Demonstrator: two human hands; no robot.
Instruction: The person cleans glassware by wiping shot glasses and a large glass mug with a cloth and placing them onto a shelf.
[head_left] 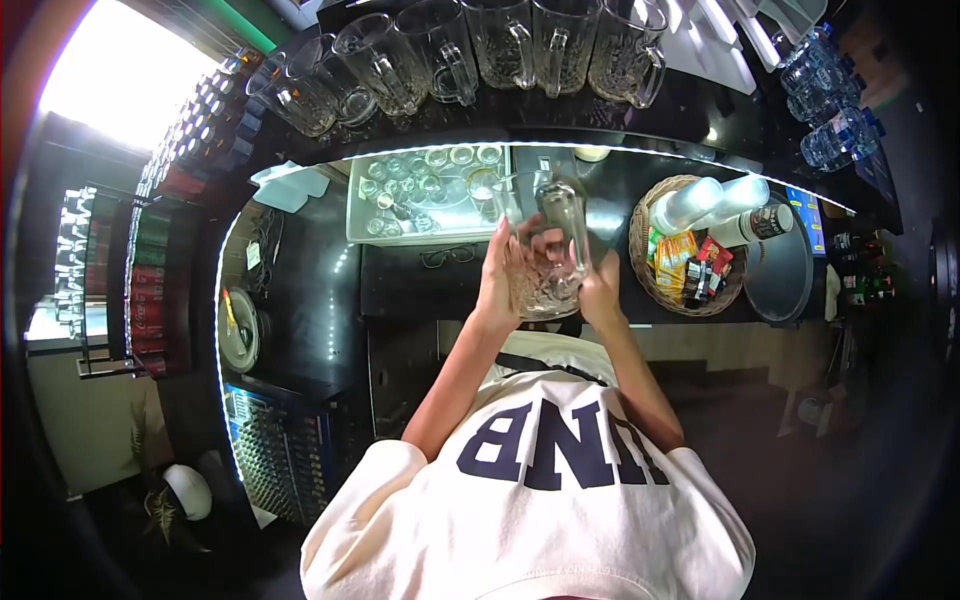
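Observation:
A large clear glass mug [548, 290] with a patterned lower body is held in front of my chest, above the dark counter edge. My left hand [497, 278] is closed around its left side, and some fingers show through the glass. On the other side, my right hand [601, 292] grips the mug by its handle side; part of those fingers is hidden. Just behind the mug stands a white tray [355, 215] with many small glasses in it. A pair of eyeglasses [448, 256] lies on the counter to the left of the mug.
Several glass mugs [500, 45] line the shelf above. To the right are a wicker basket [640, 262] with plastic cups and sachets, a round dark tray [778, 275], and water bottles [820, 85]. Cans [150, 290] stand at left, above a blue crate [275, 450].

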